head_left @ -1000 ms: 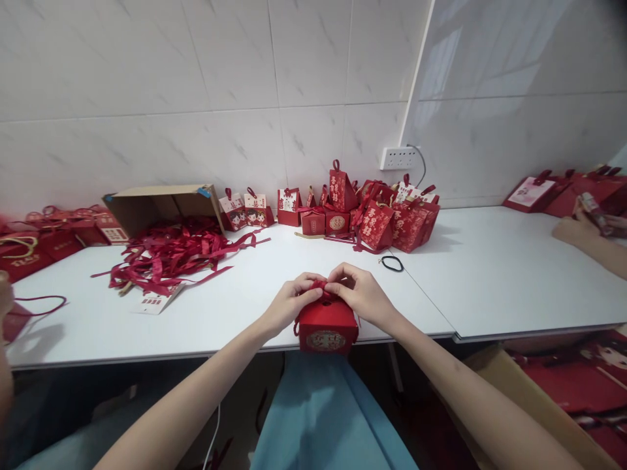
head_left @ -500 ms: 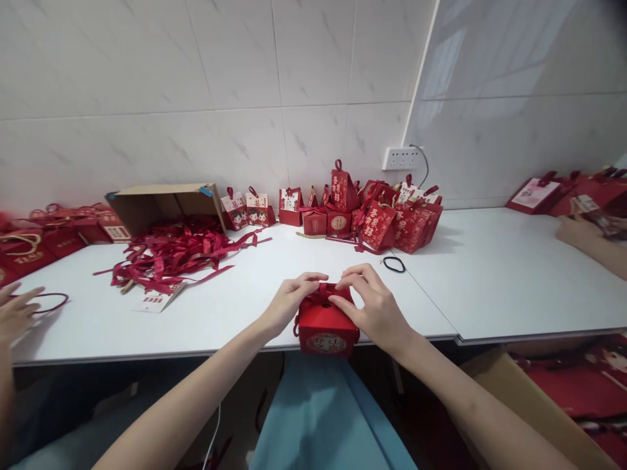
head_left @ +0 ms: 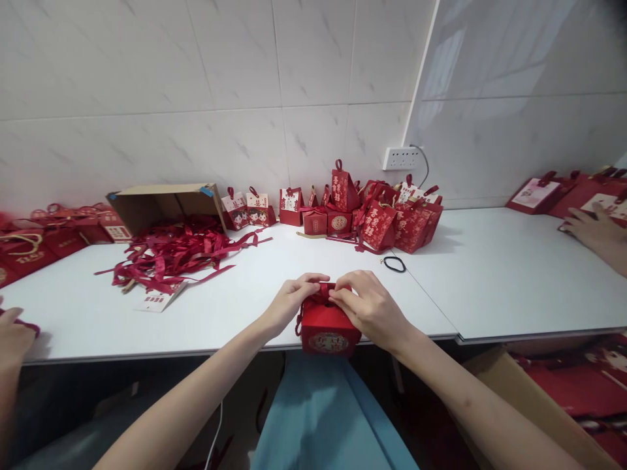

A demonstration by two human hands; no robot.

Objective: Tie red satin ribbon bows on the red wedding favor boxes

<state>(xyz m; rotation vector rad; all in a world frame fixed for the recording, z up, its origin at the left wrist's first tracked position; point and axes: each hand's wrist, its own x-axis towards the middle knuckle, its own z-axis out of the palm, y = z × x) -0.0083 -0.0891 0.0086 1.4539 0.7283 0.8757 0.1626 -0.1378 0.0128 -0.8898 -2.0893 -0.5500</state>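
Observation:
A small red gift box (head_left: 329, 323) with a pale round emblem on its front stands at the table's near edge. Across its top runs a dark red ribbon (head_left: 323, 294). My left hand (head_left: 294, 297) is at the box's top left, thumb and fingers closed on the ribbon. From the right, my right hand (head_left: 369, 303) pinches the ribbon near the middle of the top. The fingertips hide part of the ribbon, so I cannot tell how it is tied. A red cord hangs at the box's left side.
A heap of red ribbons (head_left: 176, 251) spills from a cardboard box (head_left: 166, 190) at the back left. Red gift boxes (head_left: 377, 225) stand along the wall. A black loop (head_left: 394, 264) lies right of centre. Other people's hands (head_left: 600, 232) are at both table ends.
My right hand's fingers have drawn together into a pinch on the ribbon. The box has shifted slightly to the right. The co-workers' hands at both sides have moved.

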